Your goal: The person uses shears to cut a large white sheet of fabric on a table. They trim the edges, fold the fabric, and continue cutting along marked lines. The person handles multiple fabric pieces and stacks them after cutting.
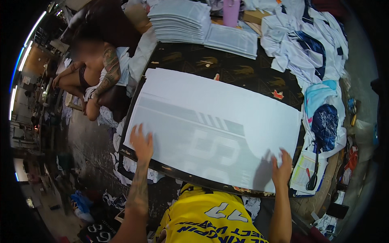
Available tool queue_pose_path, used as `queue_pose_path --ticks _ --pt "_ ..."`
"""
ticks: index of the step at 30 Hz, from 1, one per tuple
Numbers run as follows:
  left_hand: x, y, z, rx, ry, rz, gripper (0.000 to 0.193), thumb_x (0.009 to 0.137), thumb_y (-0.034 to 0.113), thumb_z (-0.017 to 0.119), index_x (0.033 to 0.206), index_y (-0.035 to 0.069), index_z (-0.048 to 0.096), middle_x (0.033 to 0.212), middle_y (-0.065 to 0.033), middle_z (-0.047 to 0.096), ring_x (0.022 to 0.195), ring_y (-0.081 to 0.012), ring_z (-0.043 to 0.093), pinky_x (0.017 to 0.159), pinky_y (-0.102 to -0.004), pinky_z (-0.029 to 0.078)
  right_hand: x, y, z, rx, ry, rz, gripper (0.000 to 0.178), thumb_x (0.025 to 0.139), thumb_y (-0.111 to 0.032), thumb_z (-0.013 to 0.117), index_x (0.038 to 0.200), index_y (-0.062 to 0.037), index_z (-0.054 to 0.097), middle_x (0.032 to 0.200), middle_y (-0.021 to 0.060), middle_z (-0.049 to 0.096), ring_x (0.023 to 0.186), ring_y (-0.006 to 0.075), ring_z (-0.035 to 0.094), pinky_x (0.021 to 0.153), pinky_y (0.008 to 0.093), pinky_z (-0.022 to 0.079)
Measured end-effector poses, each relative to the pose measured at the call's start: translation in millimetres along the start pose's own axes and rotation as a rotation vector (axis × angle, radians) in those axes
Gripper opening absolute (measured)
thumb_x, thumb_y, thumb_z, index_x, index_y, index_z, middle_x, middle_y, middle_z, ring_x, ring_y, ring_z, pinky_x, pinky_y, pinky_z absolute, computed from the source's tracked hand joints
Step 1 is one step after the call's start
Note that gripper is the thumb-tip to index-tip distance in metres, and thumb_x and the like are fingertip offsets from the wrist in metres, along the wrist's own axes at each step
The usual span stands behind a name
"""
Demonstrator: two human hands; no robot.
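A large white sheet (251, 121) with a faint grey printed pattern of stripes and figures lies flat in front of me. It covers most of a dark patterned table (178, 54). Over the sheet's left end is my left hand (142, 145), its fingers spread and nothing in them. My right hand (282, 169) is at the right end with thumb and fingers apart, a shadow falling on the sheet beside it. Whether either hand touches the sheet, I cannot tell.
Beyond the sheet stand a tall stack of folded white sheets (178, 24), a lower stack (231, 40) and a purple tumbler (231, 13). White and navy garments (296, 44) heap at the far right. Black-handled scissors (312, 180) lie on papers at right. Another person (95, 73) sits at left.
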State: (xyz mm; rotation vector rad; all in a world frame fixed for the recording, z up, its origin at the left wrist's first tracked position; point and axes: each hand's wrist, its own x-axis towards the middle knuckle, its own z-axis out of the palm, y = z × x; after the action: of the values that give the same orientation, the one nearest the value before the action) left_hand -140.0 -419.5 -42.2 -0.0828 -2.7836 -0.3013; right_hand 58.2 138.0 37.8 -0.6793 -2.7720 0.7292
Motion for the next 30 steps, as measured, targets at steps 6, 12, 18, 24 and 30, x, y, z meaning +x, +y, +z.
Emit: queue_pose_path --ticks 6,12,18,24,30 --pt "203.8 23.5 76.5 -0.065 -0.216 0.172 0.046 0.097 0.018 0.071 0.141 0.011 0.062 0.138 -0.0173 0.06 0.134 -0.038 0.052 0.111 -0.0539 0.041 161.9 -70.7 95.4 -0.411 -0.164 0.098 0.07 0.083 0.007 0.068 0.145 -0.023 0.058 0.139 0.0171 0.056 0.127 0.0426 0.057 0.105 0.0551 0.054" --pt "254.2 19.7 88.2 -0.086 -0.317 0.315 0.054 0.102 0.04 0.068 0.151 0.02 0.059 0.149 -0.0142 0.052 0.138 -0.036 0.047 0.115 -0.0582 0.032 175.6 -34.0 84.2 -0.425 -0.178 0.222 0.069 0.081 0.001 0.074 0.143 -0.0249 0.057 0.136 0.0177 0.056 0.121 0.0444 0.059 0.102 0.0549 0.056" --pt "251.2 17.4 100.1 -0.015 -0.17 0.351 0.072 0.101 0.042 0.068 0.166 0.019 0.046 0.172 -0.0185 0.038 0.157 -0.0436 0.035 0.126 -0.0626 0.026 142.1 -29.7 90.7 -0.283 -0.113 0.034 0.062 0.081 -0.004 0.079 0.138 -0.0177 0.063 0.135 0.0185 0.06 0.12 0.0425 0.059 0.101 0.0528 0.052" --pt "256.2 29.0 82.2 0.218 -0.234 0.268 0.074 0.108 0.048 0.056 0.174 0.025 0.03 0.182 -0.0096 0.019 0.168 -0.0416 0.009 0.126 -0.0772 0.002 172.2 -30.2 49.9 -0.206 0.118 0.071 0.041 0.089 -0.014 0.082 0.128 -0.0122 0.07 0.13 0.0177 0.064 0.121 0.0417 0.061 0.103 0.0494 0.05" --pt "237.4 34.8 55.0 0.04 -0.103 0.302 0.068 0.11 0.046 0.053 0.171 0.02 0.037 0.18 -0.0158 0.024 0.166 -0.0424 0.016 0.13 -0.0714 0.01 349.5 24.2 -15.8 -0.14 0.338 0.081 0.019 0.096 -0.023 0.078 0.093 -0.0041 0.075 0.086 0.0169 0.074 0.084 0.041 0.072 0.076 0.0505 0.055"
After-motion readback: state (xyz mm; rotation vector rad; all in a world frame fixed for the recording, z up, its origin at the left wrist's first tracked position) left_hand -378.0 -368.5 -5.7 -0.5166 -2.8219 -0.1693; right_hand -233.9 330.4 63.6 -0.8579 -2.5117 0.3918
